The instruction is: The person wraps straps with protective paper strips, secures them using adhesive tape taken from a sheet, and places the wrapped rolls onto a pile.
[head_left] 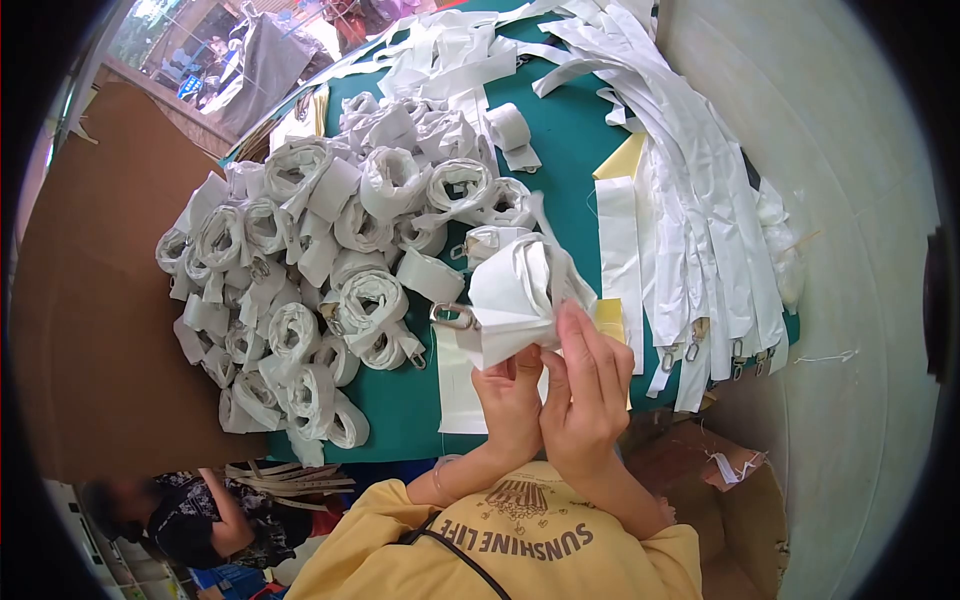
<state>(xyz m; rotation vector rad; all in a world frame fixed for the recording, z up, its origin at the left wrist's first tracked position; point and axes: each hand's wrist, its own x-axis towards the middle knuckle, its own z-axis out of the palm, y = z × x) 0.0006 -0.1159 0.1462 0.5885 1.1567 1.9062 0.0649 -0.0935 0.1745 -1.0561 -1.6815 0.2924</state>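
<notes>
A person's two bare hands hold a white roll point(515, 290) above the near part of a green table point(570, 150). The left hand point(512, 405) is closed on the roll's underside, thumb raised; its other fingers are largely hidden. The right hand point(590, 395) is partly closed, with fingers nearly straight and their tips against the roll's right side, the thumb close to the left thumb; together they grip the band. A metal clasp point(453, 316) projects from the roll's left side. To the left lies a heaped pile point(318, 255) of similar rolls, several with clasps showing, bordered by a brown board point(110, 290). To the right, long flat straps point(690, 220) lie side by side, their clasped ends point(692, 350) at the near edge of the table. Below the roll, a pale sheet point(462, 390) rests on the table. More white strips point(450, 60) lie at the far edge. At lower left, a second person point(190, 530) in a dark patterned top is visible; at lower right, an open carton point(735, 520).
</notes>
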